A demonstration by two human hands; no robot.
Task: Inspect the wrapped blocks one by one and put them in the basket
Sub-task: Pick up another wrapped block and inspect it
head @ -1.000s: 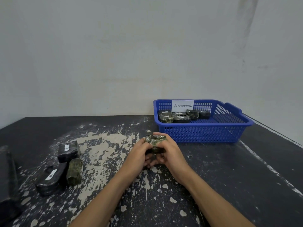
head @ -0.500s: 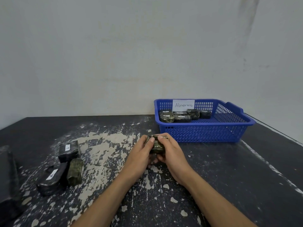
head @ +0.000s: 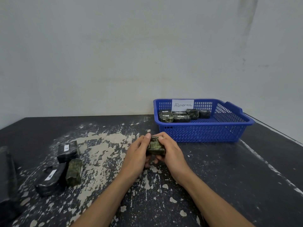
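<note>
Green-mottled wrap covers the block [head: 155,145] under inspection in the head view. The left hand [head: 136,157] and right hand [head: 172,154] both curl round it from either side, with fingertips over its top edge. Whether the hands rest on the table [head: 229,177] cannot be told. A blue basket [head: 205,133] stands beyond and right of the grip, near but apart. It bears a tag [head: 182,105] reading "Abnormal" and holds several wrapped blocks [head: 180,115] at its far left. In my judgement the task is past halfway, and the held block is being inspected, not yet placed. Three blocks are outstanding, well left of the grip: a far black block [head: 68,151], a near black block [head: 50,179] and a green block [head: 74,172] touching the latter. A dark object [head: 7,174] lies further left and cannot be identified. Nothing stands between the grip and the basket, though its near wall must be cleared.
</note>
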